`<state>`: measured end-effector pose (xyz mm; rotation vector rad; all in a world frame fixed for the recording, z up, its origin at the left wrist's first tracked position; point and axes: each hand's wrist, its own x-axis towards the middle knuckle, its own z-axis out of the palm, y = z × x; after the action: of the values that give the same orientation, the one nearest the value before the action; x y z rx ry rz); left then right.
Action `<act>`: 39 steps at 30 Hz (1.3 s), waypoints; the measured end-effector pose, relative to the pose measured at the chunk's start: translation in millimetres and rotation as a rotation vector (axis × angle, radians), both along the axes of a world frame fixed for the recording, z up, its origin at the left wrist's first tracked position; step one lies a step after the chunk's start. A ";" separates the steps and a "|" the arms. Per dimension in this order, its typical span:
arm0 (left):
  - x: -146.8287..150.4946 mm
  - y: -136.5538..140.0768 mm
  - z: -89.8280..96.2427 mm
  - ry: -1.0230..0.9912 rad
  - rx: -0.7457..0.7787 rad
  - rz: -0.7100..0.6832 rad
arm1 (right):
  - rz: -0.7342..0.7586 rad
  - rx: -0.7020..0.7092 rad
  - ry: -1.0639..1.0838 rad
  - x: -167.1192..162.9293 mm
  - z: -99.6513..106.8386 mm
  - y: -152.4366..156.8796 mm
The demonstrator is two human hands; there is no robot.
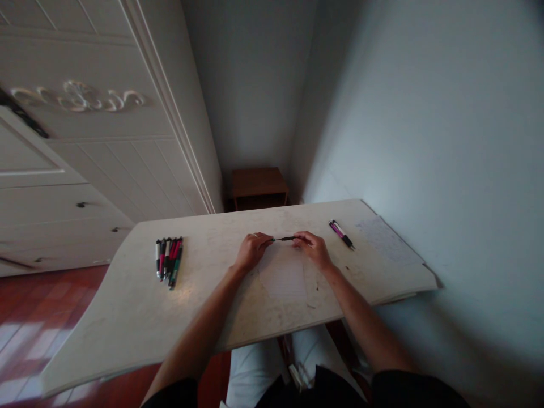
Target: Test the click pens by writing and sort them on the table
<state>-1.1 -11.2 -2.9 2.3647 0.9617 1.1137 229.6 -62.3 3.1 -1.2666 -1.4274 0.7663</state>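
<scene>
A dark pen point(289, 238) is held level between my two hands, above the far edge of a lined sheet of paper point(284, 280). My left hand point(254, 249) pinches its thin left end, with a ring on one finger. The thicker dark right part sits in the closed fingers of my right hand point(313, 248). A narrow piece shows between the hands; whether the pen is in one piece or pulled apart I cannot tell. To the right of my right hand lie a few pens point(341, 233), purple, white and black.
Several pens point(169, 258) lie in a row on the left of the white table point(204, 300). A written sheet point(389, 241) lies at the right end by the wall point(446, 141). A white cabinet point(106, 158) stands left; a small brown table point(259, 181) stands beyond the far edge.
</scene>
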 end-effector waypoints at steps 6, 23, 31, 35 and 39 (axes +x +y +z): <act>3.1 -5.7 0.4 -0.014 0.027 -0.047 | 0.077 -0.048 0.016 -10.5 -3.4 -2.9; 5.4 -11.6 0.2 -0.104 0.005 -0.051 | 0.075 -0.030 -0.033 -13.2 4.7 -8.3; 4.7 -11.9 2.3 -0.062 -0.027 0.011 | 0.097 -0.053 0.049 -13.0 4.1 -6.3; -0.2 -12.5 12.0 -0.057 -0.014 0.129 | 0.040 -0.006 0.032 -8.8 3.6 -3.7; -6.1 -10.2 18.8 -0.082 -0.144 0.181 | -0.017 0.043 0.048 -3.5 0.0 -0.1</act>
<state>-7.2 -21.5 15.9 2.1354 1.2031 1.1550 226.1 -62.4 3.1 -1.2184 -1.3862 0.7461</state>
